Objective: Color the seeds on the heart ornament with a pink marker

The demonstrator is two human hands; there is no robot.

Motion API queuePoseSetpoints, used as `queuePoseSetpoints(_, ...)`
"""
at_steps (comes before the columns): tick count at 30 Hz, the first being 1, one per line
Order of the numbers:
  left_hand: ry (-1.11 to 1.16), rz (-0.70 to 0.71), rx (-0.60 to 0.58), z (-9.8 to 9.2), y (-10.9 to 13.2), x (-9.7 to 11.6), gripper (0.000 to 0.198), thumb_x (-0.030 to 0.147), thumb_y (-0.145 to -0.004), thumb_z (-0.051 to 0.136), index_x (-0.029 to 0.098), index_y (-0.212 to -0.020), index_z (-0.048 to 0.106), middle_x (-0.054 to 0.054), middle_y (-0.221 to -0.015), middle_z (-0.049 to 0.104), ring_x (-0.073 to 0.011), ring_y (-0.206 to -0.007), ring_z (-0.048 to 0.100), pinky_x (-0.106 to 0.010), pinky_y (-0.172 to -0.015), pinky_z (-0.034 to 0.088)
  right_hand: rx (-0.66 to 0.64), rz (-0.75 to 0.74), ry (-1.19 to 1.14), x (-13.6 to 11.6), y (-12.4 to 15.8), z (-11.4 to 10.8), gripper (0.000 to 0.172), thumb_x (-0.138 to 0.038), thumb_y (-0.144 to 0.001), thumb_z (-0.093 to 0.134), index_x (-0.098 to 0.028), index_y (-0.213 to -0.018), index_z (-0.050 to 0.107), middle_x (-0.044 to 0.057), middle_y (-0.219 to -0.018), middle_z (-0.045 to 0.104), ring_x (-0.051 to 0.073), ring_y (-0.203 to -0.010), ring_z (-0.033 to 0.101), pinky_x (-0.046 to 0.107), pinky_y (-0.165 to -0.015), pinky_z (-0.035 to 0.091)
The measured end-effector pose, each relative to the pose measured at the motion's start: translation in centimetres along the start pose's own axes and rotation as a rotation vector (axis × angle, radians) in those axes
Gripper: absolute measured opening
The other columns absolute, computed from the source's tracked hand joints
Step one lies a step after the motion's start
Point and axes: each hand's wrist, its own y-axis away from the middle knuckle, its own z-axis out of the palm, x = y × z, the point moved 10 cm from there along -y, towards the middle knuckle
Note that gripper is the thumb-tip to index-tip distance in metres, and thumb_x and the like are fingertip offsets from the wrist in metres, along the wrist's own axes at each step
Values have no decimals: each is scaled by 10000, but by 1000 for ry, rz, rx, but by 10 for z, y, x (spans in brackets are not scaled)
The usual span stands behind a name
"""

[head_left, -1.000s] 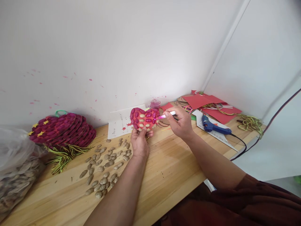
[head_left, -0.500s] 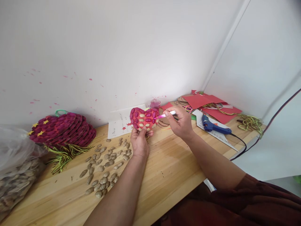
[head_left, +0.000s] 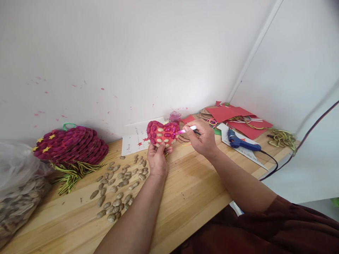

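Note:
My left hand grips the lower edge of a red heart-shaped piece covered with peanut shells, thumb on its front. Many of its shells are painted magenta; several in the middle and along the bottom are bare and pale. Between the fingers of my right hand is a white-handled paintbrush, its pink tip at the right side of the heart. A small clear cup with magenta paint stands just behind the heart, against the wall.
Loose peanuts are scattered over the wooden table. Finished-looking magenta hearts with yellow stars and green yarn are stacked left, beside a plastic bag of peanuts. Right lie a blue glue gun, red paper and green yarn.
The brush tip has shifted slightly down and left on the heart, and my right hand has moved a little with it. The left hand and the heart are nearly still.

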Motion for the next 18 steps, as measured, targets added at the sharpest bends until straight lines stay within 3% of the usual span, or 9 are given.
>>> queuePoseSetpoints(10, 10, 3, 36, -1, 1, 2, 549, 424, -509, 958, 194, -884, 629, 21, -733, 709, -126, -531, 657, -242, -555, 520, -24, 1, -53, -1, 1, 2, 133, -258, -1010, 657, -229, -887, 699, 31, -822, 772, 205, -788, 680, 373, -775, 500)
queuePoseSetpoints(18, -34, 30, 8, 1, 2, 2, 532, 447, -563, 941, 202, -913, 625, 30, -716, 702, -131, -538, 664, -247, -569, 539, -106, 7, -52, -5, 4, 11, 158, -279, -1016, 642, -233, -875, 698, 24, -800, 771, 206, -783, 677, 390, -788, 478)
